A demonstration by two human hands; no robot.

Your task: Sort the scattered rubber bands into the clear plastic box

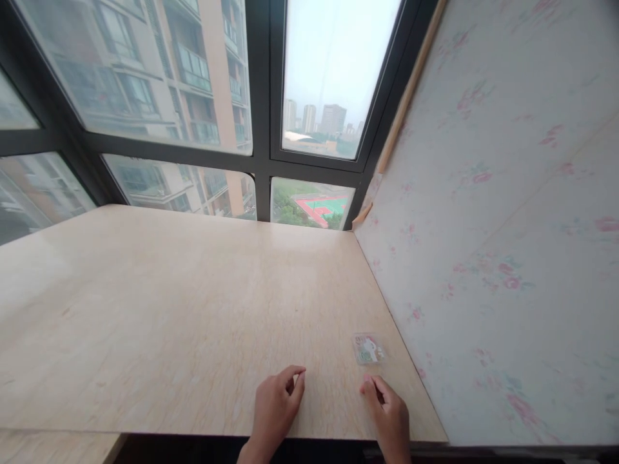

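Note:
My left hand (279,399) is closed in a pinch above the near part of the stone sill (193,322), thumb and forefinger pressed together at the tips. To its right, my right hand (387,409) is closed as well, its fingers curled in against the thumb. Whatever either pinch holds, if anything, is too small or hidden to make out. Just beyond my right fingertips lies a small clear plastic box (369,348) with white, green and reddish bits inside. Neither hand touches this box.
A wall with flowered paper (507,258) borders the sill on the right, its paper edge peeling near the window corner. Dark window frames (262,96) rise at the back. The sill's front edge runs under my wrists, with a dark gap below.

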